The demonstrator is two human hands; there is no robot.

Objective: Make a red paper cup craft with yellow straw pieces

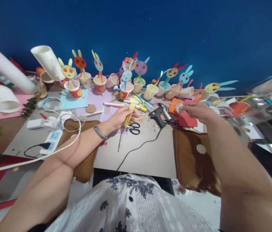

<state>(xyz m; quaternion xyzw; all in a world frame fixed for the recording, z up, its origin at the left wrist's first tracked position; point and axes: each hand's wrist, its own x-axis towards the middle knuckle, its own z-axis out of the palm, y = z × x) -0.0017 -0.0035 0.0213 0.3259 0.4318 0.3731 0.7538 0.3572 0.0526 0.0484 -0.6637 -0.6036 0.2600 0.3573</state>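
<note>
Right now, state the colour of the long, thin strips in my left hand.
Yellow; the thin strips in the left hand show best in the head view.

White textured shirt [147, 209] w/ dk floral embroid. [142, 188], dk round btn [130, 199]; grey-green bangle [100, 132], L wrist [107, 127].

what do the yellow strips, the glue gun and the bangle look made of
Yellow strips: likely paper or thin foam, matte; they look flat and dull.
Glue gun: probably plastic; its dull black body shows no metallic glint.
Bangle: smooth and greyish with highlights, perhaps polished stone, though glass or resin is possible.
</note>
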